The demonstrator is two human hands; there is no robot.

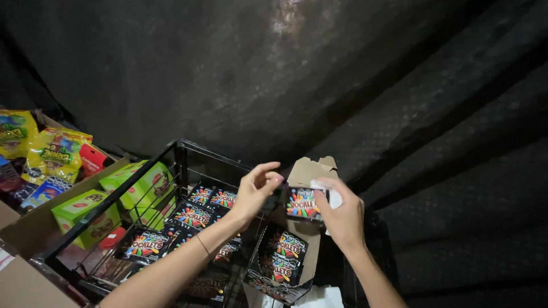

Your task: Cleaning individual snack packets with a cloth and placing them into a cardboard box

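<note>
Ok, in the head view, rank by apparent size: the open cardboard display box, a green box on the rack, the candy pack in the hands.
1. Open cardboard display box, largest.
2. Green box, though it lies farther off, so unsure.
3. Candy pack, held by left hand and right hand, smallest.

candy packets (194, 217) in wire rack (177, 149) | green boxes (85, 214) left (yellow bags (54, 154) behind)

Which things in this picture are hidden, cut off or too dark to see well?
- Head view: the right hand covers part of the small dark packet and the white thing behind it.
- The open carton is cut off by the bottom edge.
- The bottom of the wire rack is too dark to make out.
- The yellow bags at left are partly cut off by the edge.
</note>
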